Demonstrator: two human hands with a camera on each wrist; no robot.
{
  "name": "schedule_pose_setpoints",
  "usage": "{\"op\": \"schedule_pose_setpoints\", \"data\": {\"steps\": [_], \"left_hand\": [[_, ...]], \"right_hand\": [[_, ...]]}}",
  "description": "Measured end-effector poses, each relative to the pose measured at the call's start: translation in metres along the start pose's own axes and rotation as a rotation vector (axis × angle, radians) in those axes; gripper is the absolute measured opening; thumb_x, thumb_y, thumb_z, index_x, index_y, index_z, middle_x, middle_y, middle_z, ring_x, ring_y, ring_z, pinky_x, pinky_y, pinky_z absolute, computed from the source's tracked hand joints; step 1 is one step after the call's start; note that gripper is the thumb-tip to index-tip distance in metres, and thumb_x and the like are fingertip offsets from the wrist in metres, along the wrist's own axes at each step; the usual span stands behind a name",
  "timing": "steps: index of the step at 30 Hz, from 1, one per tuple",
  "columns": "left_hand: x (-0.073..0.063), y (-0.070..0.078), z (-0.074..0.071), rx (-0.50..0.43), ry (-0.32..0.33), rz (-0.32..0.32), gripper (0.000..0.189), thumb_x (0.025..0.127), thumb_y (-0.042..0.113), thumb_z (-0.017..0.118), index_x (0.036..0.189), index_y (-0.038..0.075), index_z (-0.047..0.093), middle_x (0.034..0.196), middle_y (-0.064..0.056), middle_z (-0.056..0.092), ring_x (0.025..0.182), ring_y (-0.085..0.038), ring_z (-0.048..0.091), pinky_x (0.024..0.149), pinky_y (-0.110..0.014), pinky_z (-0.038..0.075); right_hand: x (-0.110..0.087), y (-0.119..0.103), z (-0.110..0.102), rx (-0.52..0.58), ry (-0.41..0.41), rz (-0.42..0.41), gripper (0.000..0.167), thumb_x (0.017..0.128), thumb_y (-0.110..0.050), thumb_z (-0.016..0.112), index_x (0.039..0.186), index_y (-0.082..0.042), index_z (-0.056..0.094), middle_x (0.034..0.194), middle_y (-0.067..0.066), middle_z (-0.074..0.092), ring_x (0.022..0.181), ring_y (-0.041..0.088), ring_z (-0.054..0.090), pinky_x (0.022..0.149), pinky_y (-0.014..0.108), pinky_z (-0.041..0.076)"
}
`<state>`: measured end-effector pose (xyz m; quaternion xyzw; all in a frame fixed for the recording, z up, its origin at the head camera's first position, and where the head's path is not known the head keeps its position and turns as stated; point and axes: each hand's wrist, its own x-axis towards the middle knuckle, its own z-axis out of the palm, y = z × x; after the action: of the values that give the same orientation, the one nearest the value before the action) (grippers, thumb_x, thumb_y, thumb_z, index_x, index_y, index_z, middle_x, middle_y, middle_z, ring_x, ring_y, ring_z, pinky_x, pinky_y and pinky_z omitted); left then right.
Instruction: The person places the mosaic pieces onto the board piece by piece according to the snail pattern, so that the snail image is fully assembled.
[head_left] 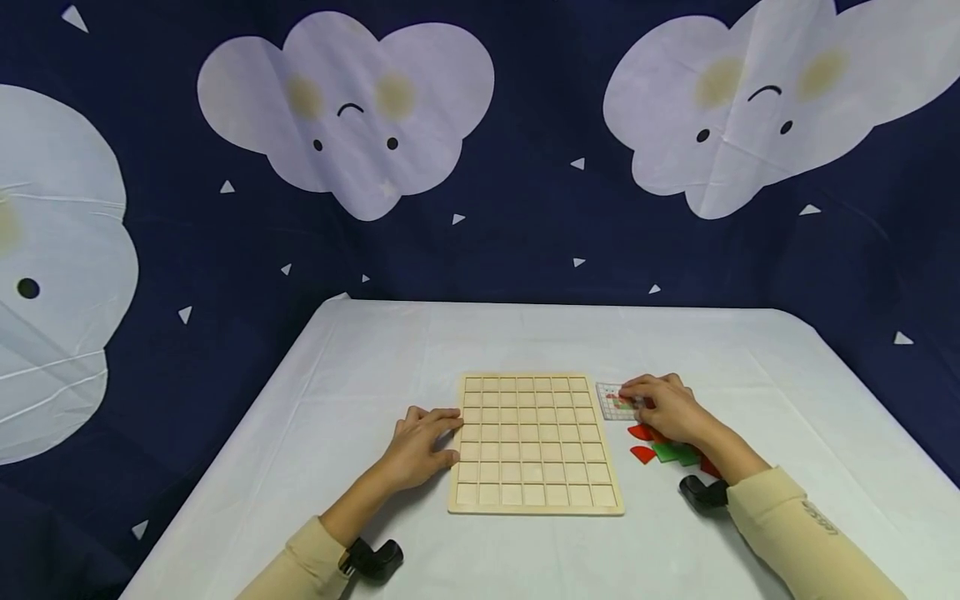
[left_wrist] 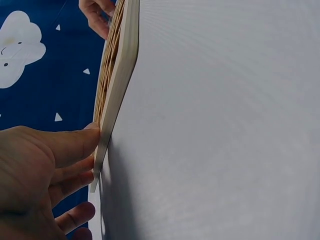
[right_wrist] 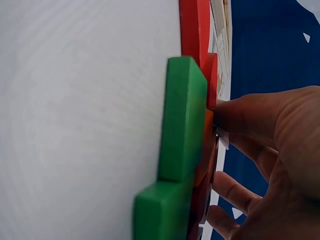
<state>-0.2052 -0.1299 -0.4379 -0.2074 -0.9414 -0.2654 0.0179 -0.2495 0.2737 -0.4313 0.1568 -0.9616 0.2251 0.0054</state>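
A pale wooden grid board [head_left: 532, 452] with square compartments lies flat on the table. My left hand [head_left: 420, 446] rests against its left edge, thumb and forefinger spread apart; in the left wrist view the thumb of that hand [left_wrist: 45, 170] touches the board's rim [left_wrist: 120, 80]. My right hand [head_left: 670, 407] pinches a small grid-printed card [head_left: 611, 407] beside the board's upper right corner, fingers over its right part. Red pieces [head_left: 642, 454] and green pieces [head_left: 667, 452] lie under and in front of this hand. In the right wrist view, the thumb partly hides the card [right_wrist: 223, 55].
The white-covered table [head_left: 405, 342] meets a dark blue cloth with clouds [head_left: 352, 108] behind. A black wrist camera [head_left: 375, 560] sits below the left hand, another black device [head_left: 703, 493] by the right wrist. The green block [right_wrist: 182, 120] overlaps other pieces.
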Motion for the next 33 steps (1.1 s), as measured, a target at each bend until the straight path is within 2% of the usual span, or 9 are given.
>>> {"op": "schedule_pose_setpoints", "data": {"steps": [17,33], "left_hand": [[0.0,-0.001,0.0,-0.033,0.001,-0.009,0.047,0.079,0.017,0.072,0.124,0.009,0.062,0.136,-0.002,0.054,0.109,-0.021,0.041,0.08,-0.036,0.027],[0.003,-0.005,0.0,-0.081,0.001,0.008,0.047,0.078,0.016,0.072,0.123,0.009,0.062,0.137,-0.003,0.054,0.107,-0.02,0.041,0.083,-0.037,0.027]], "right_hand": [[0.001,-0.001,-0.002,0.013,0.006,0.006,0.036,0.083,-0.007,0.061,0.118,-0.008,0.066,0.131,0.015,0.056,0.113,0.039,0.039,0.092,0.058,0.027],[-0.009,-0.012,-0.025,0.07,0.036,0.081,0.042,0.086,-0.016,0.06,0.128,-0.01,0.058,0.139,0.016,0.049,0.119,0.038,0.033,0.091,0.063,0.032]]}}
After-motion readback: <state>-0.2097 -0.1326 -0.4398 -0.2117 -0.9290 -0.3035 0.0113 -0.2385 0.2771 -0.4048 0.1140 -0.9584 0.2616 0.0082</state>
